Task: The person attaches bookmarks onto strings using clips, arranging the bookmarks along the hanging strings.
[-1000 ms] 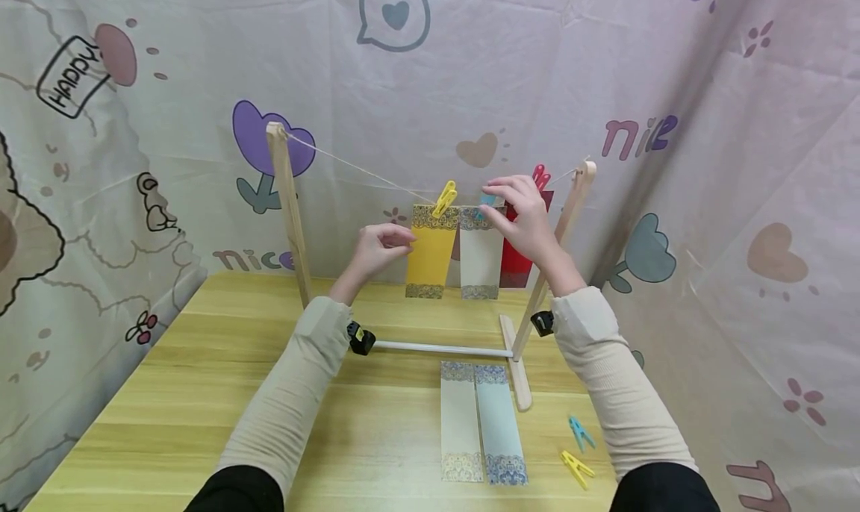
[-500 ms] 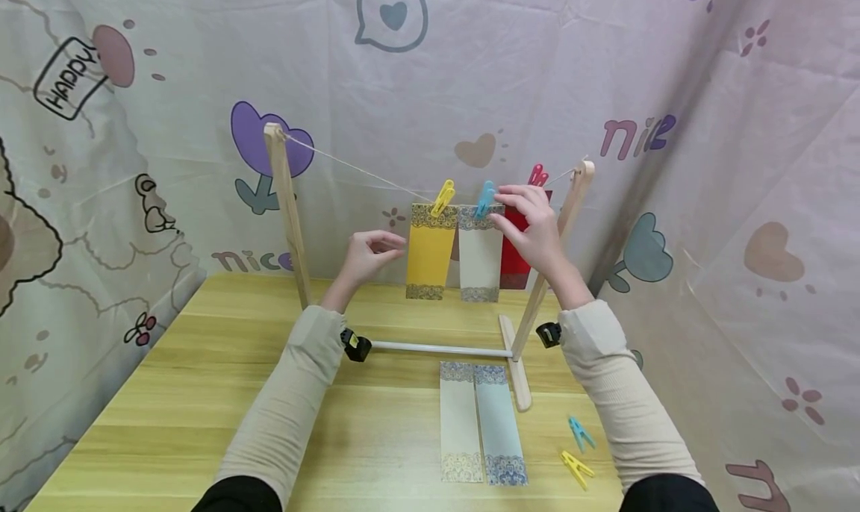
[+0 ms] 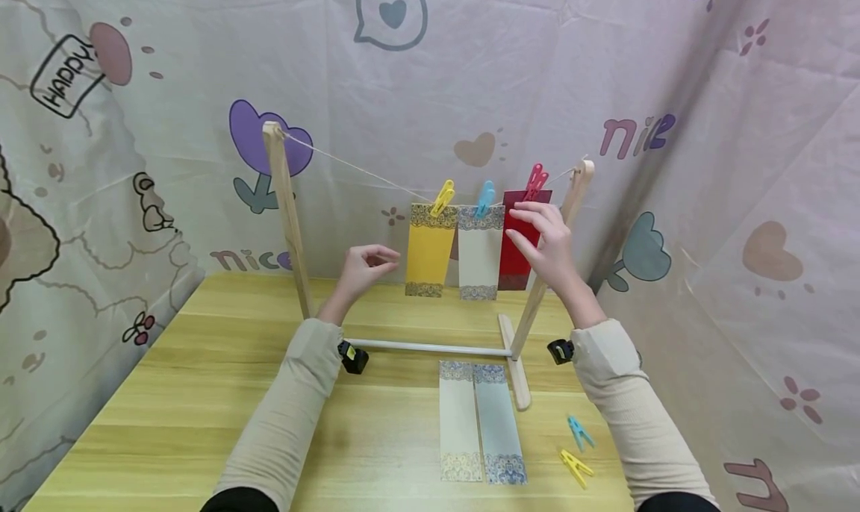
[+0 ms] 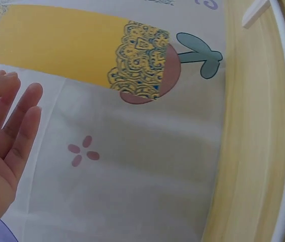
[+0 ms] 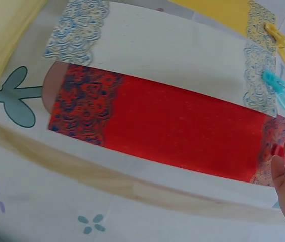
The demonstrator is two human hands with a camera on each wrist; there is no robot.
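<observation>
Three patterned paper strips hang from a string on a wooden frame. A yellow clothespin point(image 3: 443, 198) clips the yellow strip point(image 3: 427, 254), a blue clothespin point(image 3: 485, 199) the white strip point(image 3: 480, 254), and a red clothespin point(image 3: 535, 182) the red strip point(image 3: 518, 225). My left hand point(image 3: 365, 275) hovers left of the yellow strip, fingers loosely bent and holding nothing; a gap shows between them in the left wrist view. In front of the red strip is my right hand point(image 3: 551, 247), its fingers apart and nothing held.
A cream strip point(image 3: 460, 422) and a pale blue strip point(image 3: 500, 426) lie side by side on the wooden table point(image 3: 168, 392). To their right rest a loose blue clothespin point(image 3: 581, 431) and a yellow one. The frame's posts point(image 3: 289, 213) rise on both sides, joined by a white rod point(image 3: 430, 346).
My right hand has come off the blue clothespin and moved right and down, leaving it clipped on the white strip. My left hand has drawn back left and slightly down from the yellow strip.
</observation>
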